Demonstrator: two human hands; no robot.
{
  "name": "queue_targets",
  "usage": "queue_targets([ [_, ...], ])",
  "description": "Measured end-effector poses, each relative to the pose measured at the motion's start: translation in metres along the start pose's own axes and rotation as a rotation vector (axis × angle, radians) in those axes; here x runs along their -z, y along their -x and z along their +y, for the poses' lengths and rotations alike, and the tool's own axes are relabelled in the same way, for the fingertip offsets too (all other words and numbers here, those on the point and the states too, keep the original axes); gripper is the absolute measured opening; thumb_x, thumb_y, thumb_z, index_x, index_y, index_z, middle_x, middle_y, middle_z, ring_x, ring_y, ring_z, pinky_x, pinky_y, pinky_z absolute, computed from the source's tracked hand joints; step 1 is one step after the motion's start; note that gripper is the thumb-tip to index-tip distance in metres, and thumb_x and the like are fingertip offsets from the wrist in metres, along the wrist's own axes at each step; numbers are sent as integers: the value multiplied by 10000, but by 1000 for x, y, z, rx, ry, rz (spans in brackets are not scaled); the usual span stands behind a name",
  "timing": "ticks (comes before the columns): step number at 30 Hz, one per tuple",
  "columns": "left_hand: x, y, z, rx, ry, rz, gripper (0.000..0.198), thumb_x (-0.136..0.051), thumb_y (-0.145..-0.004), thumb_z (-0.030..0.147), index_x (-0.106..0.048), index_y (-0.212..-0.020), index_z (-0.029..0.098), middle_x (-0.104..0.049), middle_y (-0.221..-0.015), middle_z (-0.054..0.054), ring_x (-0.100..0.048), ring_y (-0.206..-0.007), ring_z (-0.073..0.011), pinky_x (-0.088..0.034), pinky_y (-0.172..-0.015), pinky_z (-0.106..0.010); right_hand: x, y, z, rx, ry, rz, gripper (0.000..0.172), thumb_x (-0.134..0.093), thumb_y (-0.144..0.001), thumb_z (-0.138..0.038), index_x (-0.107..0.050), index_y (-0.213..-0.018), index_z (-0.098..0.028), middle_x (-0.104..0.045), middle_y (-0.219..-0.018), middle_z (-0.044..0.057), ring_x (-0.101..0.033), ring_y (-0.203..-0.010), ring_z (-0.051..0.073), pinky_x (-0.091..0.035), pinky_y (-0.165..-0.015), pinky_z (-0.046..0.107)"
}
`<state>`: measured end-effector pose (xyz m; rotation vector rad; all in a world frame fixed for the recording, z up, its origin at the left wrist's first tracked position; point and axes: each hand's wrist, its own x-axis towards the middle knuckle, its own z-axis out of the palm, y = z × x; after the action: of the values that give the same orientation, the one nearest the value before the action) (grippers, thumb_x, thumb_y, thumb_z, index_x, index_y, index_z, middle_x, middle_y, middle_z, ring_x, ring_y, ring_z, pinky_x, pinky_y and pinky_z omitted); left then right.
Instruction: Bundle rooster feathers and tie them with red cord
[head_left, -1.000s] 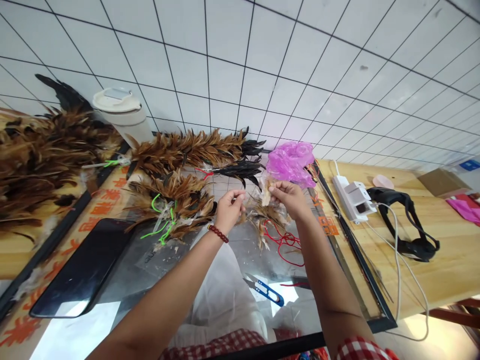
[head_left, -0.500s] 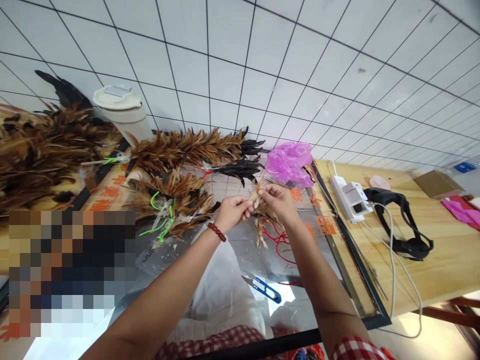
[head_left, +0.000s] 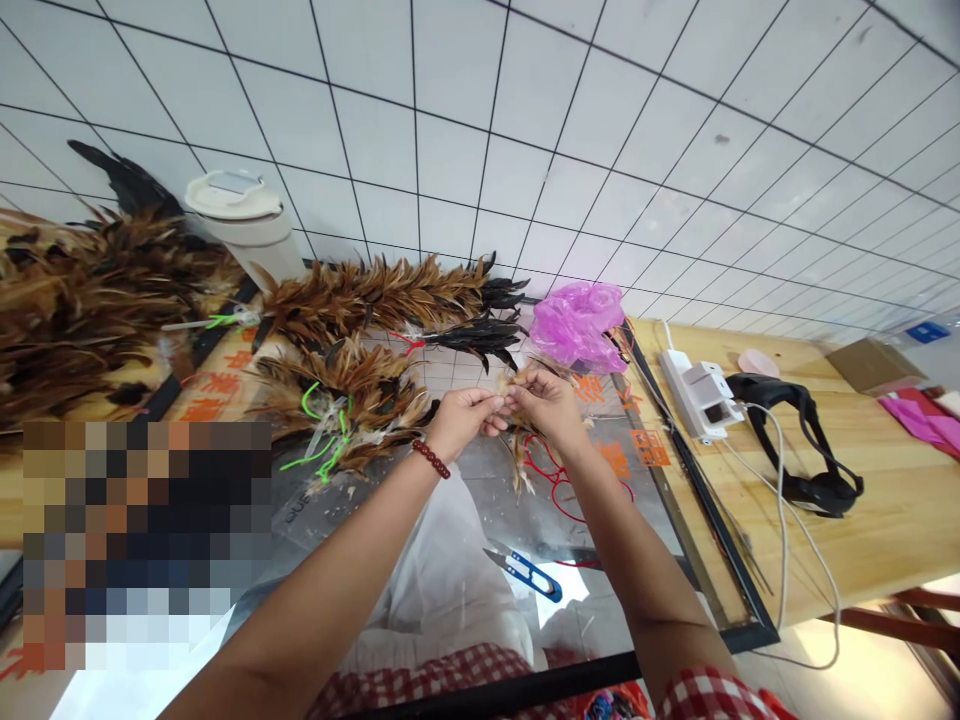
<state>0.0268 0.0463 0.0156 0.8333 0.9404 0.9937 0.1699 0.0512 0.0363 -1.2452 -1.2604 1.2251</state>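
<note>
My left hand (head_left: 461, 420), with a beaded bracelet (head_left: 431, 459) at its wrist, is closed in a pinch on the base of a small pale tan feather (head_left: 507, 381). The fingertips of my right hand (head_left: 553, 408) pinch the same feather, so the two hands meet over the table. Loose feathers (head_left: 520, 462) and red cord (head_left: 568, 495) lie just below the right hand. To the left is a bundle of brown feathers (head_left: 375, 385) with bright green ties (head_left: 334, 455). Blue thread snips (head_left: 529, 573) lie below the hands, nearer to me.
A long brown feather garland (head_left: 375, 298) and black feathers (head_left: 480, 338) lie along the tiled wall. A white lidded container (head_left: 247, 230) stands behind. Pink plastic bag (head_left: 577, 325), power strip (head_left: 694, 395), white cable (head_left: 784, 540) and black head strap (head_left: 817, 495) are at right.
My hands have drawn closer together, fingertips now meeting around the feather. The right hand has shifted slightly left, and less of the feather shows.
</note>
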Motion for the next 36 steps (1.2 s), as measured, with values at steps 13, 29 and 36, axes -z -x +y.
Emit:
queue_targets([
  [13,3,-6,0,-127,213,188,323,-803,-578,337,-605,-697,112,-652,-605,-17,-573,-488,-77,-433,-463,-188,59,-14,5,211,722,134,191,-594,-755,-270,-667,-905,-178,-667,-899,62,-596,-708,160,-485,-716,313],
  [29,1,-5,-1,-127,269,186,324,-846,-519,311,-672,-694,101,-653,-622,-14,-592,-549,-84,-487,-545,-214,45,-9,13,335,1176,37,243,-551,-815,-221,-694,-1007,-181,-634,-968,109,-563,-982,244,-438,-886,377],
  [36,0,-6,-1,4,235,130,266,-832,-577,264,-667,-687,87,-683,-659,-56,-623,-566,-98,-525,-597,-232,41,-7,-4,147,610,142,161,-581,-797,-322,-645,-767,-177,-637,-706,45,-581,-659,169,-462,-659,307],
])
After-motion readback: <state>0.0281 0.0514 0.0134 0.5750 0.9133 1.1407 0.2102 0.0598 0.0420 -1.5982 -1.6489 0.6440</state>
